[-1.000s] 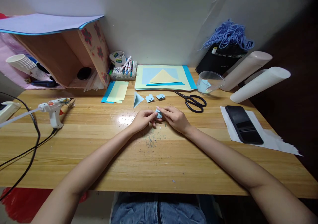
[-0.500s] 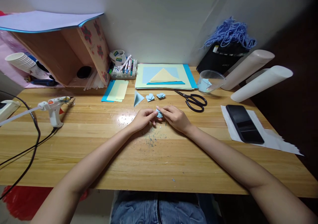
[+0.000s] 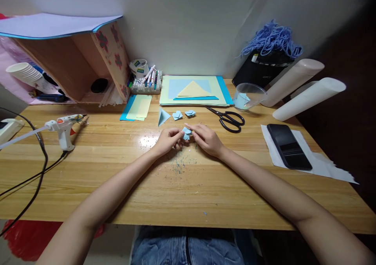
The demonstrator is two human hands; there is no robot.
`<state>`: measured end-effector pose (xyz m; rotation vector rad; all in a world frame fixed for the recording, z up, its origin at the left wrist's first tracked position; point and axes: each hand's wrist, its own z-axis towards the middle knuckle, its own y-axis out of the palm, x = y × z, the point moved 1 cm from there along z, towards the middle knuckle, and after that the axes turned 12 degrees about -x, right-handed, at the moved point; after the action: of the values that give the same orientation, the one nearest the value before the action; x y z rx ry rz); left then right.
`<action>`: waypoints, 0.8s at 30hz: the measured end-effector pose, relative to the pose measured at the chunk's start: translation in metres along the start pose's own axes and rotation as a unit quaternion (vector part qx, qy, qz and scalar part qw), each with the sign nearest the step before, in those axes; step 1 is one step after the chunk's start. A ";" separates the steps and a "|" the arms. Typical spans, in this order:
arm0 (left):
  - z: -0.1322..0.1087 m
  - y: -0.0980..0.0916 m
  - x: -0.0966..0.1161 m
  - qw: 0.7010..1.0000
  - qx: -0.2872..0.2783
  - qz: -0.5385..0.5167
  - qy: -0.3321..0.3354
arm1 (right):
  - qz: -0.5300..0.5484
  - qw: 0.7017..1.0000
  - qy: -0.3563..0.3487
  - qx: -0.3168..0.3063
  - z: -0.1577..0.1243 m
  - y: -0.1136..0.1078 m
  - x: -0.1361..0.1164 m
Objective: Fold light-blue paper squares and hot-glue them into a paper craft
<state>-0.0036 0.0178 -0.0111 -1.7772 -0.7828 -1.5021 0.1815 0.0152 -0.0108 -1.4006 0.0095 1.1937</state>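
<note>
A small folded piece of light blue paper [image 3: 186,133] is pinched between both my hands just above the wooden table [image 3: 176,179]. My left hand [image 3: 168,139] grips its left side with curled fingers. My right hand [image 3: 205,137] holds its right side, fingers closed on it. Beyond my hands lie a blue paper triangle [image 3: 163,116] and two small folded blue pieces [image 3: 177,115] [image 3: 190,113].
Black scissors [image 3: 229,119], a stack of coloured paper sheets [image 3: 194,91], a clear cup [image 3: 248,96], a marker box [image 3: 146,83], a glue gun [image 3: 63,128] with cable at left, a phone [image 3: 288,146] on white paper, two white rolls [image 3: 305,91], blue yarn [image 3: 272,40].
The blue piece has shifted a little left and up between my fingers as both hands work it. The arms stay where they were.
</note>
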 end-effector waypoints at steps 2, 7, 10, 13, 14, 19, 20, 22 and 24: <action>0.000 0.000 -0.001 1.000 0.004 0.011 0.004 | 0.121 0.991 0.061 -0.002 0.002 0.001 0.002; -0.001 0.001 -0.001 0.999 0.002 0.035 0.010 | 0.303 0.940 0.133 -0.085 0.006 0.002 0.007; -0.001 0.001 0.000 0.999 -0.001 0.045 0.009 | 0.332 0.929 0.146 -0.077 0.007 0.000 0.007; -0.001 0.002 0.002 0.999 -0.006 0.047 0.012 | 0.344 0.925 0.146 -0.073 0.007 0.000 0.006; -0.001 0.002 0.002 0.999 -0.008 0.046 0.012 | 0.347 0.924 0.147 -0.072 0.007 0.000 0.006; -0.001 0.002 0.001 0.999 -0.004 0.033 0.008 | 0.352 0.922 0.149 -0.061 0.007 0.001 0.006; 0.000 0.002 0.001 1.000 0.001 0.024 0.010 | 0.349 0.923 0.149 -0.055 0.007 0.001 0.006; 0.000 0.003 0.000 1.000 0.018 -0.002 0.015 | 0.338 0.928 0.150 -0.042 0.006 0.001 0.006; 0.001 0.003 -0.001 0.999 0.034 -0.034 0.015 | 0.325 0.934 0.146 -0.032 0.006 0.001 0.006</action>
<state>-0.0009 0.0169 -0.0123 -1.6905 -0.8766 -1.5231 0.1803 0.0232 -0.0136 -1.6842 0.6967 1.5081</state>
